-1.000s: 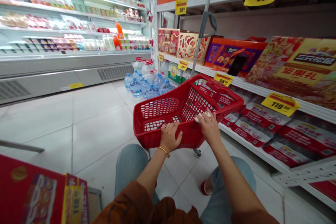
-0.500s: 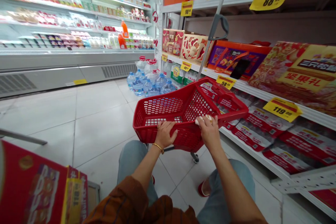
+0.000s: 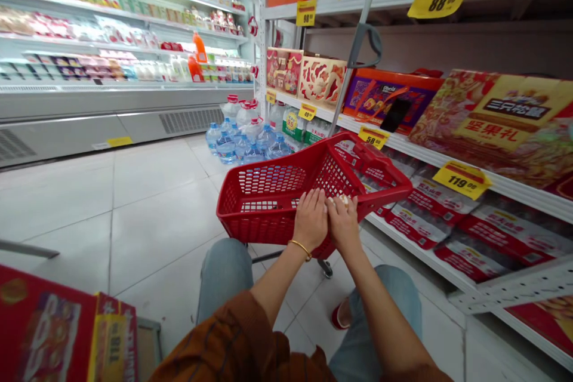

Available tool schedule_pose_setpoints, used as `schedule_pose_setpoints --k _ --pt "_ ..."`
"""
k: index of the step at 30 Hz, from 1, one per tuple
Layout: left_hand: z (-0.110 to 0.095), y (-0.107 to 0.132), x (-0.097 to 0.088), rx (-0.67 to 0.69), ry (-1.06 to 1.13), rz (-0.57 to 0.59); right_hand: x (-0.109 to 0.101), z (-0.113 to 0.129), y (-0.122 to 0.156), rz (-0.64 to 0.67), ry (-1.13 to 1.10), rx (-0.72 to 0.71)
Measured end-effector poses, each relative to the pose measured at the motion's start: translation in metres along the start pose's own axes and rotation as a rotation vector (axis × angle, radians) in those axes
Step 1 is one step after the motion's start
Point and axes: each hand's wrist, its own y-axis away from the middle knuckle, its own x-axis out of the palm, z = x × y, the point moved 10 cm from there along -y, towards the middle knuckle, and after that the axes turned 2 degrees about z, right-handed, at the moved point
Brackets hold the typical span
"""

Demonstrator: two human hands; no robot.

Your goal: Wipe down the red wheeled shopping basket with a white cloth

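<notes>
Red plastic wheeled shopping basket (image 3: 264,209) | perforated mesh walls | far end tilted up | grey pull handle (image 3: 364,45) raised

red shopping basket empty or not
Looks empty: the red shopping basket shows bare mesh inside, though the left hand and right hand hide part.

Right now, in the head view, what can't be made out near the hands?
Head view:
- The pale item at the right hand: the fingers hide most of it, so its kind is unclear.
- The basket rim under the left hand: the hand covers it.
- The red box at lower left: cut off by the picture's edge.
</notes>
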Motion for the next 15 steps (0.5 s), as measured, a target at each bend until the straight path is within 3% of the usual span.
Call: schedule_pose_setpoints --k 5,15 --pt "0.001 0.000 0.020 -0.022 0.021 0.051 -0.003 -0.005 0.003 -0.012 -0.010 -0.032" --pt "0.001 0.004 0.024 0.058 -0.034 0.080 -0.014 -0.018 0.012 -0.084 0.000 -0.074"
